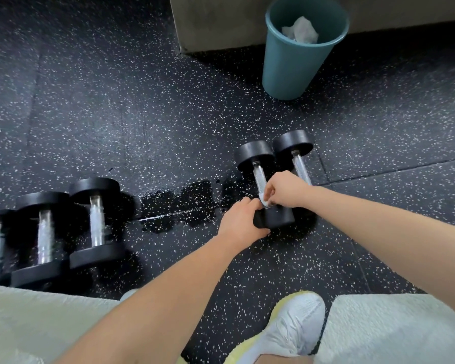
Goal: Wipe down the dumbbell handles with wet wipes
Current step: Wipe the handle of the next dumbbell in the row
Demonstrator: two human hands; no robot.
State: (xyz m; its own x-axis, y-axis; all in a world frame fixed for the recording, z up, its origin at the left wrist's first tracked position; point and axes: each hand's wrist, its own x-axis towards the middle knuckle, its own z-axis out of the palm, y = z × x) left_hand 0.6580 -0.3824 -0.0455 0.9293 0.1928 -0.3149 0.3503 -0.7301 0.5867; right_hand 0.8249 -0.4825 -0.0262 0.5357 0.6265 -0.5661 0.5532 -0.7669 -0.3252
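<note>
Right hand (284, 189) is pinching a small white wet wipe (264, 199) against the lower end of a chrome handle (260, 178), fingers curled tight around it. Left hand (241, 223) is gripping the near black head (276, 218) of that same dumbbell, fingers wrapped over its left edge and pressing it to the floor. Both bare forearms are reaching in from the bottom of the head view.

That dumbbell is lying on the black speckled rubber floor (142, 114), its far head (255, 153) pointing away from the person. Just beside it on the right, a second dumbbell (296, 151) is lying parallel, its heads touching or nearly touching the first (its near end is hidden behind the right wrist). Left of the hands, a wet dark patch (179, 206) is shining on the floor.

Well apart on the left, 3 more dumbbells (96, 219) are sitting side by side in a row, chrome handles running the same way; the leftmost is cut off by the frame edge.

Farther back, a teal bin (294, 67) is standing upright against a grey concrete base (216, 19), with crumpled white wipes (301, 30) lying inside. At the bottom, a white and yellow shoe (286, 329) is resting on the floor between 2 pale cushioned surfaces (37, 319).
</note>
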